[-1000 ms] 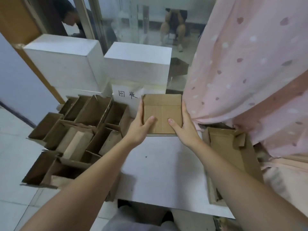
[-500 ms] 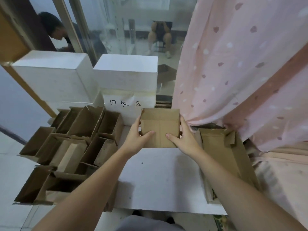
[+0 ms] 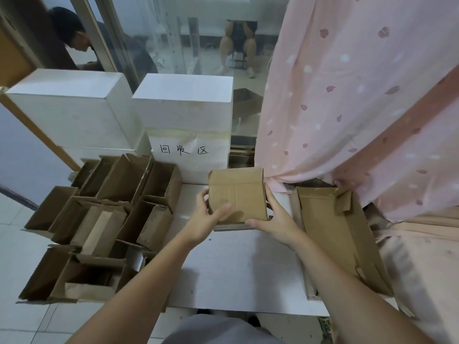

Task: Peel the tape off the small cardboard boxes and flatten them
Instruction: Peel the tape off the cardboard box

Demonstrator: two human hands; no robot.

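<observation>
A small flattened brown cardboard box (image 3: 236, 192) lies at the far side of the white table (image 3: 238, 274), on top of another flat piece whose edge shows beneath it. My left hand (image 3: 206, 217) grips its left edge, thumb on top. My right hand (image 3: 275, 219) holds its right edge, thumb along the near edge. No tape is visible on the box.
Several open small cardboard boxes (image 3: 99, 219) are crowded left of the table. A larger open cardboard box (image 3: 335, 232) lies on the right. White foam boxes (image 3: 183, 100) and a labelled sheet stand behind. A pink curtain (image 3: 360, 95) hangs at the right.
Both hands lowered the flat box toward the table's far side, and it now rests on another flat piece. The camera tilted, so the scene sits lower in view.
</observation>
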